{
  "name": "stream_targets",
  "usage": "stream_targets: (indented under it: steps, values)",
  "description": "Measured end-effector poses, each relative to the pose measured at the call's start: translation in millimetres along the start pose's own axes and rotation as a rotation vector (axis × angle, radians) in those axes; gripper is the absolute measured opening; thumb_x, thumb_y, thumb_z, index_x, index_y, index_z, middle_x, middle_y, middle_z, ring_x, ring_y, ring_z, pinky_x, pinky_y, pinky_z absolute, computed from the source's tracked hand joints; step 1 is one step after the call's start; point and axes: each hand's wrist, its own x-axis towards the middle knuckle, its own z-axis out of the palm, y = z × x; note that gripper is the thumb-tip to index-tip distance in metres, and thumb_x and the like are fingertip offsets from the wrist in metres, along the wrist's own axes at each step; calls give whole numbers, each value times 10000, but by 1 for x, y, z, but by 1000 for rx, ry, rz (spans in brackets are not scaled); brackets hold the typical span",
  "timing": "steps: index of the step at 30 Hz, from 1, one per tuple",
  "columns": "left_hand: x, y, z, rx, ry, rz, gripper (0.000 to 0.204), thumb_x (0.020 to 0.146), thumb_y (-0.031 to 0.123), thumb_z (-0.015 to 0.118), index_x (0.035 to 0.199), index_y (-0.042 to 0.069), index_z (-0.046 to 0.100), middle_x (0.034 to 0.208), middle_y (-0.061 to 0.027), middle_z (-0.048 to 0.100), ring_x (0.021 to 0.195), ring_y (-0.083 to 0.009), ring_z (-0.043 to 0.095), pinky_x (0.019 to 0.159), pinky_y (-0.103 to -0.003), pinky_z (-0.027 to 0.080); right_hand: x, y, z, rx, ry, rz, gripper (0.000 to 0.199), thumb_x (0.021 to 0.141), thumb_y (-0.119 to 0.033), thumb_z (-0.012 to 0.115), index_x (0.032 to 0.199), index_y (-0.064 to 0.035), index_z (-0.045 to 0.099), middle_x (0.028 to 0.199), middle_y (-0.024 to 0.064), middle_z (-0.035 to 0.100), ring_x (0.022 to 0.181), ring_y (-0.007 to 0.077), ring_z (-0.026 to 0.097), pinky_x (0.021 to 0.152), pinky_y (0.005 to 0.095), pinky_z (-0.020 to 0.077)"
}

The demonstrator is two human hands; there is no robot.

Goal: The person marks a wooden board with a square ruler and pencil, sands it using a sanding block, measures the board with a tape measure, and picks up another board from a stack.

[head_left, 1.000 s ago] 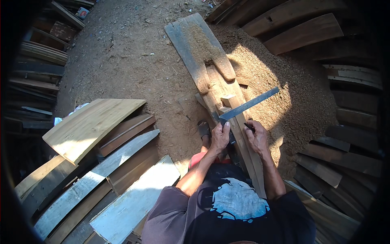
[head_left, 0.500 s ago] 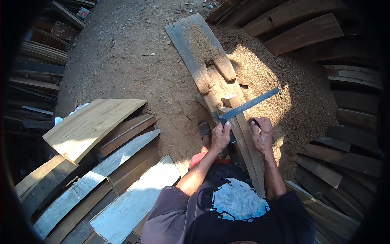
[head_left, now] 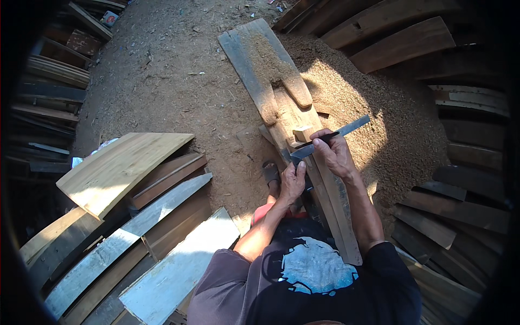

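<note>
My left hand (head_left: pixel 294 183) grips the dark stock of a try square, closed around it at the near side of a long wooden beam (head_left: pixel 326 200). The square's metal blade (head_left: pixel 355 125) reaches across the beam toward the upper right. In my right hand (head_left: pixel 334 154) is a slim dark pencil-like tool (head_left: pixel 329 135), pinched in the fingers and lying along the blade; its exact kind is unclear. The beam rests on a weathered plank bench (head_left: pixel 236 49) with a notched end stop, and its near end lies by my right forearm. A small wood block (head_left: pixel 302 132) sits at the beam's far end.
Sawdust and shavings (head_left: pixel 346 97) are heaped right of the bench. Stacked boards (head_left: pixel 455 211) line the right side. On the left lie a pale wide board (head_left: pixel 127 168) and several whitish planks (head_left: pixel 181 268). My sandalled foot (head_left: pixel 271 170) stands beside the bench.
My right hand has moved up and left from beside the beam, bringing the dark tool onto the square's blade. The left hand stays on the square, which has barely shifted.
</note>
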Motion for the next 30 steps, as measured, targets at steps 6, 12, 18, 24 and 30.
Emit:
stream_targets:
  steps: [6, 12, 18, 24, 30]
  values:
    - [-1, 0, -1, 44, -5, 6, 412, 1115, 371, 506, 1336, 42, 620, 830, -22, 565, 801, -130, 497, 774, -336, 469, 10, -13, -7, -178, -15, -24, 251, 1037, -245, 647, 1032, 3, 689, 816, -19, 617, 772, 76, 531, 696, 269, 438]
    - [0, -2, -1, 52, 1, 10, 413, 1114, 387, 505, 1284, 31, 626, 767, -4, 502, 751, -131, 465, 711, -341, 447, 13, -17, -8, -110, 69, 10, 259, 1035, -254, 655, 987, -2, 691, 765, -31, 561, 728, 85, 496, 667, 284, 426]
    - [0, -1, 0, 53, 9, 8, 416, 1112, 380, 512, 1309, 31, 623, 776, -17, 525, 758, -140, 477, 719, -347, 456, 12, -13, -5, -84, 75, -5, 273, 1041, -253, 651, 975, 9, 691, 766, -30, 567, 729, 86, 501, 669, 286, 432]
    - [-1, 2, -1, 52, 20, 25, 424, 1112, 385, 510, 1306, 26, 625, 864, -57, 629, 814, -163, 540, 788, -362, 493, 13, -10, -4, -113, 30, -27, 266, 1031, -238, 653, 974, 19, 697, 767, 10, 608, 737, 94, 535, 676, 297, 451]
    - [-1, 5, -4, 58, -22, -28, 414, 1113, 380, 504, 1278, 22, 631, 935, -93, 676, 866, -183, 582, 842, -378, 505, 8, -17, -13, -323, 18, -66, 213, 999, -186, 670, 968, 23, 696, 782, 57, 648, 741, 130, 583, 683, 320, 470]
